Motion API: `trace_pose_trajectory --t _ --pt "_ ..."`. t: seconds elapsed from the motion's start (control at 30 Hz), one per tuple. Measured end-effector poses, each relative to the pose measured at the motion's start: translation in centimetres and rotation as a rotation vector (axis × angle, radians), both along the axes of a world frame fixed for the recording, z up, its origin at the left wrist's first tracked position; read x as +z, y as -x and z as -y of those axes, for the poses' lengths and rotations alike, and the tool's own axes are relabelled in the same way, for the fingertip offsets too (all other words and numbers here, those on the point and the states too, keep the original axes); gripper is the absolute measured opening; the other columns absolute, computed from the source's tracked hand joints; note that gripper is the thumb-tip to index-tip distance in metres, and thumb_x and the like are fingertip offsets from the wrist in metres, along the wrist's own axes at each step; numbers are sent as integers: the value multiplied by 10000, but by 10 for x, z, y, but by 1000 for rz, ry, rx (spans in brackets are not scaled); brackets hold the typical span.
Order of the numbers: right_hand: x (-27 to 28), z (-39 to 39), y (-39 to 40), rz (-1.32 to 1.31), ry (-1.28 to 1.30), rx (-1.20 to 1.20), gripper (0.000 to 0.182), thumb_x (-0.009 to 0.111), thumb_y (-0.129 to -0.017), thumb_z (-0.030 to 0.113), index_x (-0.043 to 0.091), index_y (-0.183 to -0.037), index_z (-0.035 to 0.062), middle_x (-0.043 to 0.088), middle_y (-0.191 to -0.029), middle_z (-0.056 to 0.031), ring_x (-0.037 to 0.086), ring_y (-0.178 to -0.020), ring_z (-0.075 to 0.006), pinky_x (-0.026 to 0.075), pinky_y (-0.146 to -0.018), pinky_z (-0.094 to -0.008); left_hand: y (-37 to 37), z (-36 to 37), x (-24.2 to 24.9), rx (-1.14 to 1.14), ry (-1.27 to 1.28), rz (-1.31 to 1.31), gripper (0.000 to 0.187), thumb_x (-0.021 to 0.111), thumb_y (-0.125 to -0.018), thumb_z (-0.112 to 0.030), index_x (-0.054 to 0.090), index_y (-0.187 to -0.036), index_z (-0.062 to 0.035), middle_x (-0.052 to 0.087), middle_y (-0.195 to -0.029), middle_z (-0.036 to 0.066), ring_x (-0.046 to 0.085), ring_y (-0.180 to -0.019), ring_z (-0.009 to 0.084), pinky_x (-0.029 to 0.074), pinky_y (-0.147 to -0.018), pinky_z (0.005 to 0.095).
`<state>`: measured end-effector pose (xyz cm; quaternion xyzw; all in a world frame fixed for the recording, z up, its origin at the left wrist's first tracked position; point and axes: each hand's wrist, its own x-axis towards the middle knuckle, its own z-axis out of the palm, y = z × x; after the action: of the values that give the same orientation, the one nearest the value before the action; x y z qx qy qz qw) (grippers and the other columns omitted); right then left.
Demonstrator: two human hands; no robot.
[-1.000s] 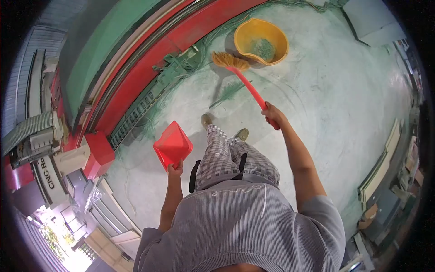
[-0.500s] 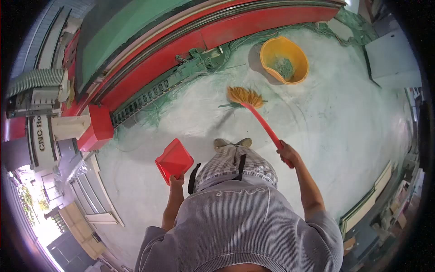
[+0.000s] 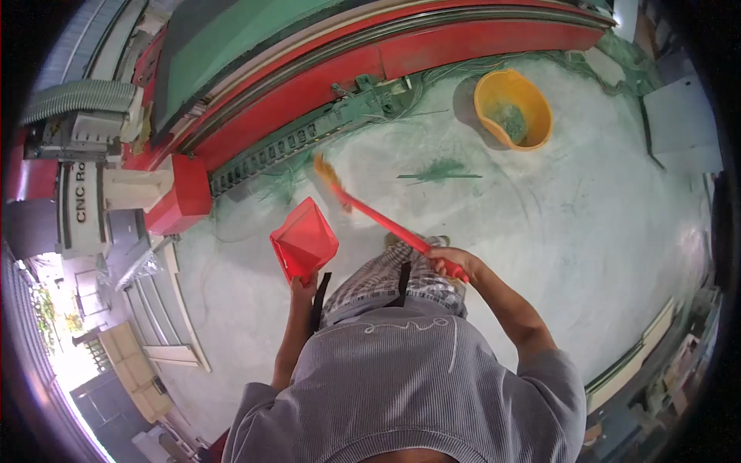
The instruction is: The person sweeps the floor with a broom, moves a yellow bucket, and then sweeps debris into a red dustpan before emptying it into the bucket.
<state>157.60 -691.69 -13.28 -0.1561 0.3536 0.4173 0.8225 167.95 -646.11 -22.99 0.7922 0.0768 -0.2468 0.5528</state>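
My left hand [image 3: 304, 284] is closed round the handle of a red dustpan [image 3: 306, 241], held out at my left side over the floor. Closed on the end of a red-handled broom [image 3: 386, 224] is my right hand [image 3: 451, 264], just in front of my waist. The broom slants away to the left, its straw bristles [image 3: 328, 171] seen narrow and edge-on beyond the dustpan. A small pile of green dust [image 3: 441, 169] lies on the pale floor, with a thin dark strip along its near side. Farther right stands a yellow tub [image 3: 544, 123] with green debris in its bottom.
A long red machine base [image 3: 309, 104] runs across the far side, with a green cable chain [image 3: 266, 154] along its foot. The machine's red end block [image 3: 185, 194] juts out at left. Boards [image 3: 174, 354] lie at lower left, and a grey cabinet [image 3: 683, 123] stands at right.
The broom has swung left from the dust pile, which now shows uncovered. My right hand has moved inward to the left. The dustpan is slightly farther forward, and the view has shifted a little.
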Motion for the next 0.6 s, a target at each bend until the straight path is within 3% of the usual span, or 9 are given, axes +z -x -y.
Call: trace_pose_trajectory --t 0.03,0.07,0.13,0.2,0.33,0.37,0.43,0.57,0.6 --pt "-8 -13 -16 34 -35 8 148 505 -750 131 431 -856 60 426 -582 20 405 -430 -45 345 -357 -168 -6 -12 -14 260 426 -47 387 483 -641 -6 405 -1016 51 479 -1000 174 479 -911 273 454 -768 378" --pt "-14 -24 -32 70 -64 16 112 510 -752 134 432 -791 63 425 -579 17 406 -430 -45 351 -357 -171 -3 6 26 40 131 237 419 489 -622 -22 403 -1027 34 478 -993 169 477 -913 286 447 -782 389" --pt "-30 -46 -55 95 -137 -17 110 505 -753 119 413 -759 59 422 -577 13 408 -432 -42 357 -365 -166 -15 -12 35 826 830 -417 422 489 -600 -23 419 -1015 14 496 -972 153 495 -880 289 458 -760 402" --pt "-46 -47 -68 111 -207 -44 119 500 -754 104 394 -728 55 419 -574 9 409 -433 -39 364 -372 -161 -15 -22 47 867 776 -409 414 479 -597 -19 426 -1006 7 505 -957 141 502 -863 292 464 -748 407" --pt "-93 10 -99 -213 -595 -287 103 473 -749 67 382 -712 38 403 -552 6 418 -443 -38 385 -397 -170 -3 -48 49 1051 750 -451 396 462 -585 -10 445 -981 -1 530 -912 120 525 -810 293 478 -714 414" --pt "-95 25 -99 -227 -601 -338 100 473 -743 65 384 -705 38 403 -547 6 421 -444 -47 387 -404 -177 7 -67 36 1051 746 -449 396 462 -585 -10 445 -981 -1 530 -912 120 525 -810 293 478 -714 414" --pt "-91 50 -94 -187 -622 -492 99 468 -736 63 388 -685 35 403 -536 2 426 -446 -64 389 -415 -184 25 -97 2 374 101 12 429 446 -565 3 436 -994 0 522 -933 127 522 -820 290 474 -726 434" --pt "-83 87 -73 -104 -721 -811 112 455 -751 82 392 -675 30 417 -549 -13 432 -442 -78 394 -416 -179 50 -75 55 366 -43 -35 242 501 -642 -58 507 -868 28 556 -802 135 550 -734 256 482 -654 360" --pt "-84 93 -67 -104 -722 -814 112 455 -751 82 392 -675 30 417 -549 -13 432 -442 -78 394 -416 -179 48 -47 93 126 -430 58 191 539 -674 -127 526 -777 34 556 -719 129 552 -666 238 464 -597 333"
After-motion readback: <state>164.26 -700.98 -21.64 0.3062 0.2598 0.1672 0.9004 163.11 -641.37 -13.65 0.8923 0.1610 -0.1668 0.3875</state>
